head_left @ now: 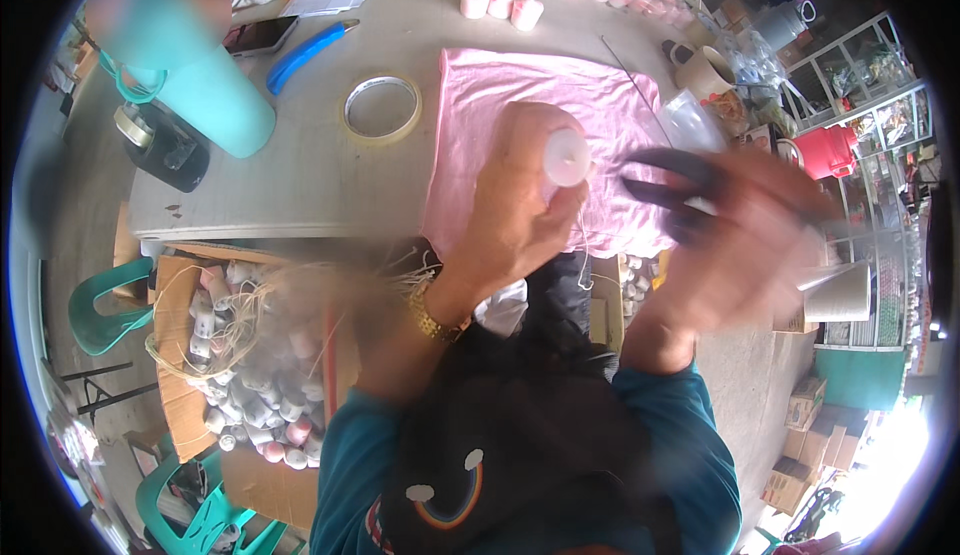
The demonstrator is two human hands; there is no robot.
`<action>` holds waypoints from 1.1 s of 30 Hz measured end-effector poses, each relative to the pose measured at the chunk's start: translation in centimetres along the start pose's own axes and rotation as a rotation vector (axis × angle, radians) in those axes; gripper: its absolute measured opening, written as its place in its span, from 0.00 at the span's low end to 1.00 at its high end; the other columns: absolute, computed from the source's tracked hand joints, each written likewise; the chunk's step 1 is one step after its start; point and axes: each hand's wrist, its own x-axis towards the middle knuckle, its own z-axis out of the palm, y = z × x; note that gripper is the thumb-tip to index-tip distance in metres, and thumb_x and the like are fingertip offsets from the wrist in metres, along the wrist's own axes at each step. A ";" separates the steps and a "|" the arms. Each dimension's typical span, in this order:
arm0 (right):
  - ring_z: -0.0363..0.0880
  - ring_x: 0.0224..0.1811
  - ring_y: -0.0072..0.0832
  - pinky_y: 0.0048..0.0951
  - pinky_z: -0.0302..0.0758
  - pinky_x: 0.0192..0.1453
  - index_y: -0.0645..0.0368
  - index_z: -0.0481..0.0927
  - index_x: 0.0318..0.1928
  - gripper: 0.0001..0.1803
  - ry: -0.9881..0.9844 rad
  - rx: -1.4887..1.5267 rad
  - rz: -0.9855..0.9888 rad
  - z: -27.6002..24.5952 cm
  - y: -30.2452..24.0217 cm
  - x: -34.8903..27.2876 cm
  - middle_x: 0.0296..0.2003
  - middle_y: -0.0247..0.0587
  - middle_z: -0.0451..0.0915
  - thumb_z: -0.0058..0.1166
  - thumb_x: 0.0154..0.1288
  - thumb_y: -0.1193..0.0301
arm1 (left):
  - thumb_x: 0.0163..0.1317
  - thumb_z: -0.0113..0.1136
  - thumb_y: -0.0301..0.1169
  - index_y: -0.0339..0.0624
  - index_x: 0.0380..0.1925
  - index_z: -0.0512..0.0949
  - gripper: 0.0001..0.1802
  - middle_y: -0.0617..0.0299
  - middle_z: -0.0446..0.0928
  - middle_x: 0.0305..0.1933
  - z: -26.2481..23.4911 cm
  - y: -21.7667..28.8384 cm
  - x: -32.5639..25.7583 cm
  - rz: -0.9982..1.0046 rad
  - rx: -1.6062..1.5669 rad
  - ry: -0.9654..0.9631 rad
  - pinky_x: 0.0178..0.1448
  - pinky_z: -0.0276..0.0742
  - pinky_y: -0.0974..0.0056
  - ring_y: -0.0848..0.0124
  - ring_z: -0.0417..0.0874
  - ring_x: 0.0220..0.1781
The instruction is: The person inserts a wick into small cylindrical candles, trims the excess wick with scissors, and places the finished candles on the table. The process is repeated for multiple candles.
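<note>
A small pale pink candle is held in my left hand, its round end facing up. Below these fingers dangles a thin white string, perhaps its wick. Beneath the hand a pink cloth covers part of the table. Off to the right, my right hand is smeared by motion, closed around a dark two-pronged tool. The prongs point left toward the candle and stand apart from it. Blur hides the tool's exact kind.
On the table are a tape roll, a blue-handled tool, a turquoise bottle and several pink candles. A cardboard box of candles with string stands at the lower left. White shelving is on the right.
</note>
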 end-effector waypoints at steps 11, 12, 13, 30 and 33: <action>0.77 0.27 0.27 0.30 0.74 0.36 0.63 0.74 0.36 0.11 -0.063 -0.317 0.054 0.8 0.1 -1.3 0.28 0.37 0.79 0.48 0.70 0.67 | 0.45 0.57 0.13 0.37 0.45 0.68 0.23 0.48 0.70 0.41 0.8 -0.5 -0.3 0.023 0.016 0.012 0.54 0.67 0.51 0.46 0.71 0.44; 0.77 0.28 0.28 0.32 0.73 0.38 0.62 0.75 0.35 0.10 -0.108 -0.332 0.099 1.2 0.1 -1.5 0.28 0.36 0.79 0.49 0.70 0.68 | 0.45 0.57 0.13 0.37 0.44 0.68 0.23 0.48 0.70 0.41 0.9 -0.4 -0.6 -0.006 0.012 0.018 0.56 0.66 0.50 0.46 0.71 0.45; 0.75 0.27 0.27 0.32 0.72 0.34 0.61 0.75 0.36 0.10 -0.156 -0.241 0.180 1.1 0.2 -1.4 0.28 0.37 0.79 0.49 0.70 0.68 | 0.45 0.57 0.13 0.38 0.44 0.68 0.23 0.49 0.70 0.41 0.7 -0.7 -0.3 -0.021 0.036 0.020 0.58 0.65 0.50 0.46 0.71 0.45; 0.78 0.18 0.23 0.20 0.73 0.22 0.69 0.75 0.44 0.17 -0.223 0.938 1.075 -1.6 1.6 -5.8 0.25 0.42 0.79 0.52 0.69 0.64 | 0.66 0.49 0.36 0.36 0.45 0.71 0.15 0.59 0.70 0.41 -2.0 1.6 0.4 -0.166 -0.243 -0.033 0.46 0.66 0.68 0.73 0.69 0.40; 0.77 0.16 0.22 0.19 0.72 0.20 0.70 0.74 0.51 0.22 -0.360 1.183 1.167 -0.8 2.1 -6.2 0.25 0.40 0.80 0.53 0.68 0.62 | 0.64 0.48 0.36 0.36 0.43 0.72 0.15 0.59 0.70 0.43 -1.9 2.4 0.9 -0.057 -0.238 -0.023 0.50 0.64 0.68 0.73 0.68 0.44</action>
